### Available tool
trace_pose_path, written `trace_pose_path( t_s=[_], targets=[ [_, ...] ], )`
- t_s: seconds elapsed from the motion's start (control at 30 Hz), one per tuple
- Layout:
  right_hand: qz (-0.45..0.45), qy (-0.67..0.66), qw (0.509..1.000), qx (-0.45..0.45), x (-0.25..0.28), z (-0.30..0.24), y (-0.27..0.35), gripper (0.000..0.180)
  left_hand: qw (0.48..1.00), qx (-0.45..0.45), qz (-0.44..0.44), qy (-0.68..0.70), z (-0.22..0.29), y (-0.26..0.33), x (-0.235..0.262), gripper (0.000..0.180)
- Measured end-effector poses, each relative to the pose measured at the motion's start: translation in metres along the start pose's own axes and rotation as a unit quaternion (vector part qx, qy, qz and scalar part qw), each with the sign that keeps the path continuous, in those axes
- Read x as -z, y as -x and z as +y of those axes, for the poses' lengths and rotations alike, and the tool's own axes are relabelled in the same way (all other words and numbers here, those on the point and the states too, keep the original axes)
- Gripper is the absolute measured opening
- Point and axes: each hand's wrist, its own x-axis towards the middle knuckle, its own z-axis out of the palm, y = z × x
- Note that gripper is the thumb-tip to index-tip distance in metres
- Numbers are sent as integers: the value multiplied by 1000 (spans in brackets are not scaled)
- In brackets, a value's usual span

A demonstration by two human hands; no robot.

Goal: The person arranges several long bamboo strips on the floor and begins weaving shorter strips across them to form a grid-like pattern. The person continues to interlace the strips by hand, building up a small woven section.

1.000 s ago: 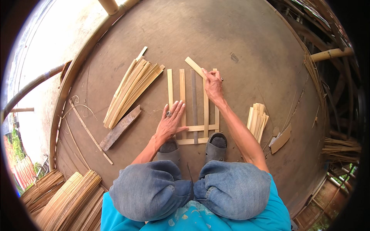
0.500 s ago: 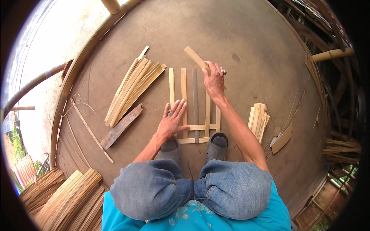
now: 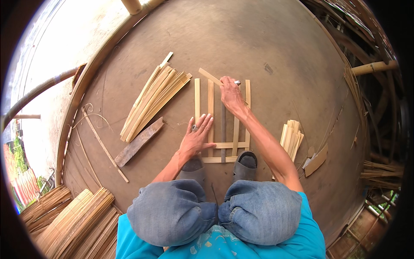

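On the floor before my feet lies a small open lattice of flat bamboo strips (image 3: 211,97), several running away from me and two crossing them at the near end. One lengthwise strip (image 3: 223,125) is dark grey. My left hand (image 3: 196,138) lies flat over the lattice's left side, fingers stretched, thumb at the end of the upper cross strip (image 3: 233,145). Above the far half, my right hand (image 3: 233,96) is closed around a loose bamboo strip (image 3: 208,75), which sticks out slantwise to the far left. The hand hides the rest of that strip and part of the lattice.
A fanned pile of bamboo strips (image 3: 153,101) lies left, beside a dark wooden slat (image 3: 139,142) and a thin stick (image 3: 103,144). More strips (image 3: 291,138) lie right, near a brown flat scrap (image 3: 316,163). Large bundles (image 3: 77,220) sit at lower left. My sandals (image 3: 246,166) flank the lattice's near end.
My right hand has moved left and slightly nearer with the loose strip, now over the lattice's middle. The left hand keeps its place on the lattice. The whole view has shifted slightly.
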Motion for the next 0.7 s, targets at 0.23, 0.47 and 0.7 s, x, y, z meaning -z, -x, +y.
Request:
trace_pose_path(
  t_s=[0.23,0.47,0.7],
  targets=[
    [-8,-77,991,-113,18,3,-25,21,1000,-2,-14,-2,2,-2,4,110],
    [-24,-312,913,-263,39,18,-33,32,1000,-6,-4,-9,3,-2,4,110],
    [-201,-174,942,-205,48,21,-39,39,1000,-4,11,-7,2,0,2,110]
  ],
)
